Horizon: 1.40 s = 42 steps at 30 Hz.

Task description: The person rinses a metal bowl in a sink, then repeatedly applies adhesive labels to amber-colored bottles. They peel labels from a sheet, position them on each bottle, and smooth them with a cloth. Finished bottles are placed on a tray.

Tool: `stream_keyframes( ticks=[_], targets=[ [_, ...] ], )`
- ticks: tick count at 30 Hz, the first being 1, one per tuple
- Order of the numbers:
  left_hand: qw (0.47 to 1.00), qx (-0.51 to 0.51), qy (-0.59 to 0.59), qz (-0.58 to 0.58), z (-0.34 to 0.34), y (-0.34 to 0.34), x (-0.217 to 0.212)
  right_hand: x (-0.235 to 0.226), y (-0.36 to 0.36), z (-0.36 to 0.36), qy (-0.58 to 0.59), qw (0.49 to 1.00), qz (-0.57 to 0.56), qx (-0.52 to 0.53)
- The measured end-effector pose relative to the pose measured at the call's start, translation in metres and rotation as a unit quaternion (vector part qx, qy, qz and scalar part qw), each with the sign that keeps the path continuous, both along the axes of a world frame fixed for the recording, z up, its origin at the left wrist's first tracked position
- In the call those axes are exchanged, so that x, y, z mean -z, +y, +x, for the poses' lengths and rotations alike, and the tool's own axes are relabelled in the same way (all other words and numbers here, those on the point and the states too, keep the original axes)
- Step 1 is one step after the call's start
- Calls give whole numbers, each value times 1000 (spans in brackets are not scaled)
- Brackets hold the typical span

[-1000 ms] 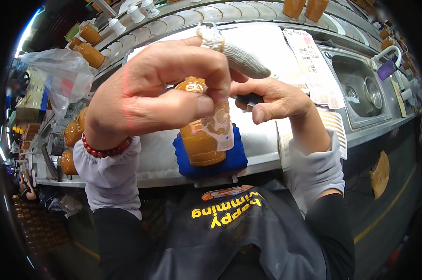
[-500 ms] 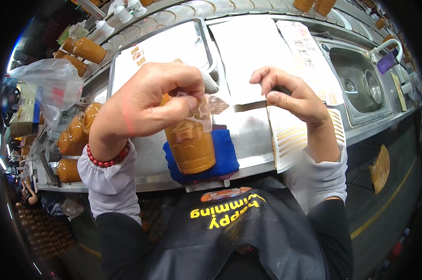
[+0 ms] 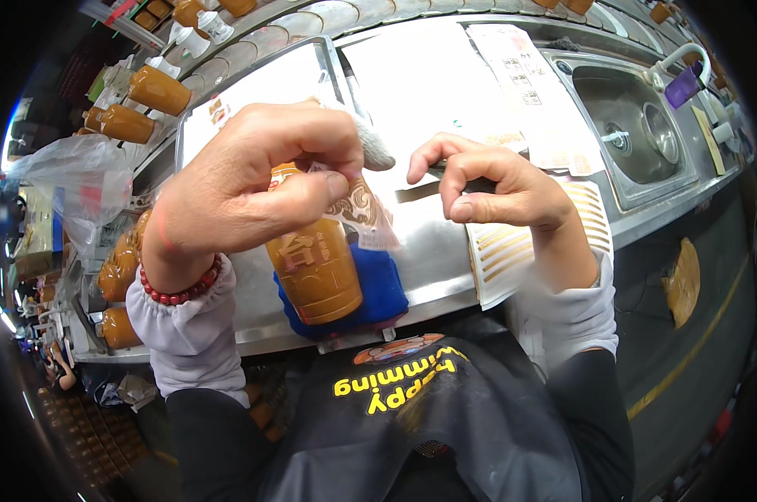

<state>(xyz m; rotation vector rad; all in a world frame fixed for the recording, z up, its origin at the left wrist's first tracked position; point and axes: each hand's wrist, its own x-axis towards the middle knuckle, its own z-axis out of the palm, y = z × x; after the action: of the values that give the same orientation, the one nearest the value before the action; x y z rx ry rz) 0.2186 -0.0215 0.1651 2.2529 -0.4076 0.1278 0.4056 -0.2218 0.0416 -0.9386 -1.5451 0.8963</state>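
Note:
My left hand (image 3: 265, 180) is closed in a pinch on a thin see-through decal film (image 3: 370, 219) with a brown scroll pattern, which hangs beside a glossy brown jar (image 3: 316, 280). The jar leans on a blue cloth pad (image 3: 387, 280) at the counter's front edge; my left hand hides its upper part. A pale label with characters shows on its side. Apart from the jar, to its right, my right hand (image 3: 504, 188) hovers with bent fingers around something dark, mostly hidden, that I cannot make out. A grey-white cloth (image 3: 374, 146) lies behind my left hand.
Behind my hands are a metal tray (image 3: 338, 75) with white sheets, and more paper (image 3: 416, 71). Decal sheets with gold stripes (image 3: 504, 255) lie right, before a steel sink (image 3: 638, 125). Brown jars (image 3: 157, 90) stand left near a plastic bag (image 3: 86, 171). A slatted conveyor (image 3: 312, 23) runs behind.
Both hands and the jar sit further left in the picture. My right hand has come nearer to the film, its fingers more curled. The film hangs lower and shows more of its pattern.

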Motion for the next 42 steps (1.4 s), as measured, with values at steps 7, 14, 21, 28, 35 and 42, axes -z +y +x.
stream_keyframes(
  ticks=[7, 14, 21, 28, 35, 42],
  targets=[
    [996, 72, 45, 24, 26, -10, -6, -6, -29, 14, -22, 987, -23, 157],
    [993, 114, 29, 5, 39, -31, -14, 2, -15, 7, -77, 997, 26, -9],
    [998, 43, 48, 17, 39, -22, 3, 3, -56, 16, 29, 994, -72, 82],
    [992, -98, 4, 81, 68, -41, 27, -8, -81, 63, 60, 974, -47, 213],
    [980, -187, -23, 68, 44, -42, 29, 14, -139, 226, 4, 828, -178, 532],
    [918, -380, -18, -111, -69, -49, 48, 164, -239, 389, -458, 456, -558, 521]
  ],
)
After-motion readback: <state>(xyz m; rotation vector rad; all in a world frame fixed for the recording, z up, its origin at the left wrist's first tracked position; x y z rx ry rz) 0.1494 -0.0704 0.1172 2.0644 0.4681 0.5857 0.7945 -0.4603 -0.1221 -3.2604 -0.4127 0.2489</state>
